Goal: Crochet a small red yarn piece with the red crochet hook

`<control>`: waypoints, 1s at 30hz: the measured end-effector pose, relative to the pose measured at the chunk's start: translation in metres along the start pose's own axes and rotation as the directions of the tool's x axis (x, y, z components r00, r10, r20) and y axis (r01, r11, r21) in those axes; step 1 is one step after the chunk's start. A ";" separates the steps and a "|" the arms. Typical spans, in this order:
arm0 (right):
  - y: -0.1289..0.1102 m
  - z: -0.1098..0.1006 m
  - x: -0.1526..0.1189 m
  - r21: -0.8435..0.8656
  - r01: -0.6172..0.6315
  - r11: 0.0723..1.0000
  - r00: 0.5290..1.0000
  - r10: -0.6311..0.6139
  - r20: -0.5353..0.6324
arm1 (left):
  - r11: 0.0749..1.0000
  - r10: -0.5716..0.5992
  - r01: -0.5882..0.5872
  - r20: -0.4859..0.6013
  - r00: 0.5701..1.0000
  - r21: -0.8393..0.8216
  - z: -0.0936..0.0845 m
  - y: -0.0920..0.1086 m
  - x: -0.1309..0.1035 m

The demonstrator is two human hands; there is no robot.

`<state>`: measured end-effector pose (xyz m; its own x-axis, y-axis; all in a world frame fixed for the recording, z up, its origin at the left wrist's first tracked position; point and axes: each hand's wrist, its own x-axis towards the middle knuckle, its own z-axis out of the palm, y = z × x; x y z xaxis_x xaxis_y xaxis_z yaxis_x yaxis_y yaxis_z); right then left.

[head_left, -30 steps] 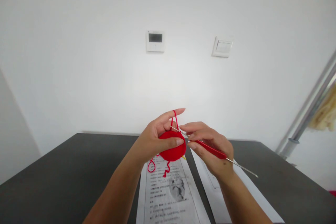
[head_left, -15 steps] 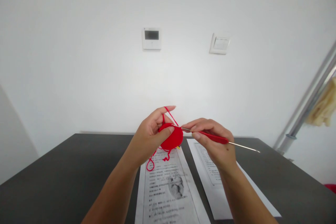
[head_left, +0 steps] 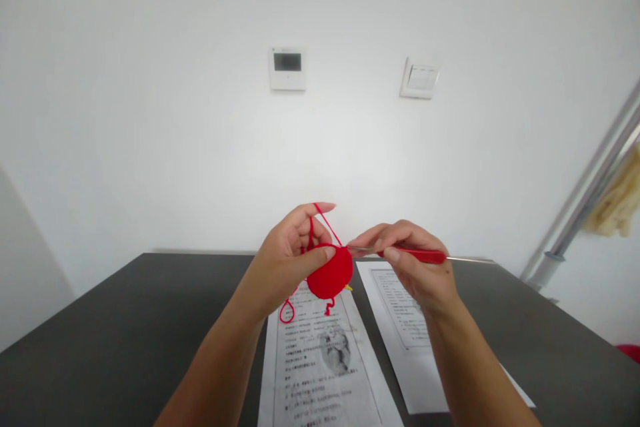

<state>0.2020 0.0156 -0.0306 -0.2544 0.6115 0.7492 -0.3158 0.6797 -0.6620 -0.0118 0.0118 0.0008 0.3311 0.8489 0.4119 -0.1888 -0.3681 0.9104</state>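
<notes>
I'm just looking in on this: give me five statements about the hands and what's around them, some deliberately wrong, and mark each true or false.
1. The left hand holds a round red piece. True.
2. The right hand holds a red-handled tool. True.
3. The yarn is draped over the left thumb. False: it runs over the extended index finger.
4. Two printed sheets lie on the dark table. True.
5. The wall switch is left of the dark-screened panel in the picture. False: it is to the right.
</notes>
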 end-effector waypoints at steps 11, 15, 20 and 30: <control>-0.018 0.000 -0.003 -0.261 0.044 0.964 0.998 -0.032 0.048 | 0.983 0.049 -0.042 -0.034 0.998 0.180 0.004 0.000 -0.005; -0.022 0.003 -0.002 -0.464 0.128 0.877 0.988 -0.073 0.135 | 0.923 0.140 -0.100 -0.082 0.987 0.372 0.009 0.003 -0.009; -0.022 0.012 0.001 -0.626 0.268 0.732 0.959 -0.143 0.244 | 0.761 0.308 -0.225 -0.034 0.951 0.608 0.015 0.002 -0.012; -0.003 0.019 0.003 -0.683 0.447 0.578 0.884 -0.402 0.238 | 0.895 0.191 -0.100 -0.173 0.966 0.434 0.011 0.006 -0.012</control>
<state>0.1847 0.0079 -0.0262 -0.3160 0.1712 0.9332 0.3276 0.9428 -0.0620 -0.0063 -0.0046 0.0018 0.1243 0.8153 0.5656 0.1991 -0.5789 0.7907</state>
